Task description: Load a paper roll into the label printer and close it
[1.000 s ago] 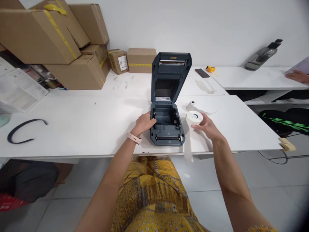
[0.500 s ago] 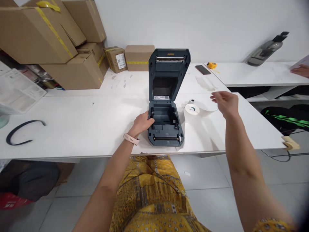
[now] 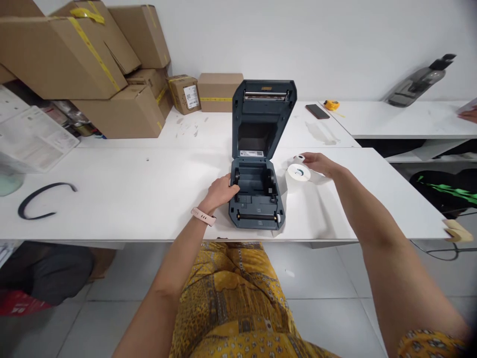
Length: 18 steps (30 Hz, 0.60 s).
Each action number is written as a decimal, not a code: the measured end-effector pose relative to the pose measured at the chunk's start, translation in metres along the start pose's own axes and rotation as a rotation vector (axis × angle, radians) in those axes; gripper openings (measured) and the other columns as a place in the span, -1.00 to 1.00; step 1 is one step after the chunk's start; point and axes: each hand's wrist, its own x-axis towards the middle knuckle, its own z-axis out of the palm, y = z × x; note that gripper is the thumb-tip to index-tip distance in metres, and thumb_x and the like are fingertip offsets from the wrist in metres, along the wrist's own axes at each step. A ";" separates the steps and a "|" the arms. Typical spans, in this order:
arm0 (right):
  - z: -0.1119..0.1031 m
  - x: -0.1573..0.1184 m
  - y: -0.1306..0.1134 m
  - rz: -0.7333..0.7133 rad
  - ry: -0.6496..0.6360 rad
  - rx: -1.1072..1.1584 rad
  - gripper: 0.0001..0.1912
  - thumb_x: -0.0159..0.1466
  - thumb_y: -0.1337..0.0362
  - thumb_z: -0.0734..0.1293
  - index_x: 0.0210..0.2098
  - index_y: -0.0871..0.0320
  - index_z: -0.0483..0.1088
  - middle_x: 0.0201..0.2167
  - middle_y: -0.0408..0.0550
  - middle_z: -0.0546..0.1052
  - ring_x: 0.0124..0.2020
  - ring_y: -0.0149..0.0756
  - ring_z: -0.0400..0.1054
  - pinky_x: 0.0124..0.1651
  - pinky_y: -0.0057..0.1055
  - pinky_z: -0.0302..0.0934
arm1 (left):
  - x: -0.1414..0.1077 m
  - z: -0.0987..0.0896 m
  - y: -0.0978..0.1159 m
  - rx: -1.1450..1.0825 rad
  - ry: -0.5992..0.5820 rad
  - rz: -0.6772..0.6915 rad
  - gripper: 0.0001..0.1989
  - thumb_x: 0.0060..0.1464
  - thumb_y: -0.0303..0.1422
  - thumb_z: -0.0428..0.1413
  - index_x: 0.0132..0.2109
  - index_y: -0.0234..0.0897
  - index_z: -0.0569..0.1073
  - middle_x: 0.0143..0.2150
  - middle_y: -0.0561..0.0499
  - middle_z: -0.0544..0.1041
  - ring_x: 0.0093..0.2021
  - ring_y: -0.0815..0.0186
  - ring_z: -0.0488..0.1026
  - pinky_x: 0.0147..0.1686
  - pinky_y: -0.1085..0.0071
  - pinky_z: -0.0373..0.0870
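Note:
A dark grey label printer [image 3: 257,199] stands on the white table with its lid [image 3: 263,114] raised, showing an unfilled roll bay and a black roller at the front. My left hand [image 3: 222,190] grips the printer's left side, thumb over the rim. To the right of the printer lies a white label roll [image 3: 298,174], with a loose strip [image 3: 322,180] trailing from it. Behind that roll is a small white paper roll [image 3: 297,159]. My right hand [image 3: 316,163] reaches over the strip, its fingertips closed at the small roll's right side.
Cardboard boxes [image 3: 122,109] are stacked at the back left. A black headband-like loop [image 3: 28,204] lies on the left of the table. At the back right are a phone [image 3: 317,111], a yellow tape measure [image 3: 331,105] and a pump bottle [image 3: 417,82]. Another person's hand [image 3: 468,115] shows at the right edge.
My right hand has moved left and down from above the loose strip to the small paper roll. My left hand stays on the printer. The view has shifted slightly.

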 end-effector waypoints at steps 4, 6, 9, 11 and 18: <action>-0.016 -0.027 -0.017 -0.111 0.161 0.172 -0.63 0.05 0.02 0.50 -0.21 0.05 0.47 0.03 0.18 0.64 -0.01 -0.06 0.53 0.03 -0.11 0.37 | 0.001 0.001 -0.001 0.020 0.001 0.002 -0.60 0.10 -0.38 0.02 0.06 -0.25 0.52 0.00 -0.18 0.67 -0.03 -0.01 0.59 -0.06 0.19 0.48; -0.025 -0.052 -0.040 -0.210 0.160 0.261 -0.58 0.10 -0.11 0.46 -0.16 -0.01 0.48 0.12 0.14 0.61 0.10 -0.07 0.51 0.10 -0.09 0.34 | 0.002 0.002 -0.001 0.031 -0.002 -0.002 -0.60 0.11 -0.36 0.02 0.07 -0.26 0.52 -0.02 -0.19 0.67 -0.03 -0.03 0.60 -0.06 0.18 0.49; -0.022 -0.092 -0.085 -0.444 -0.054 0.305 -0.43 0.03 -0.29 0.49 -0.14 -0.06 0.52 -0.06 0.06 0.67 0.02 -0.04 0.54 0.18 -0.01 0.29 | 0.003 0.002 -0.003 0.048 0.004 0.003 -0.60 0.12 -0.35 0.01 0.08 -0.27 0.52 0.01 -0.21 0.66 -0.01 -0.06 0.59 -0.04 0.14 0.49; -0.003 -0.110 -0.112 -0.421 -0.384 0.108 -0.33 0.02 -0.36 0.48 -0.07 -0.05 0.53 -0.16 0.03 0.67 -0.12 -0.05 0.56 0.11 -0.01 0.33 | 0.003 0.003 -0.003 0.053 0.010 0.006 -0.60 0.13 -0.34 0.01 0.08 -0.28 0.52 0.02 -0.22 0.66 0.01 -0.07 0.59 -0.02 0.14 0.49; 0.102 -0.081 -0.140 -0.550 -0.778 -0.681 -0.43 0.36 -0.18 0.28 0.03 0.17 0.53 -0.16 0.04 0.61 -0.17 -0.16 0.43 -0.09 -0.27 0.25 | 0.001 0.004 -0.002 0.031 0.011 -0.003 -0.59 0.13 -0.29 0.03 0.09 -0.26 0.52 0.00 -0.19 0.66 0.00 -0.04 0.59 -0.04 0.18 0.49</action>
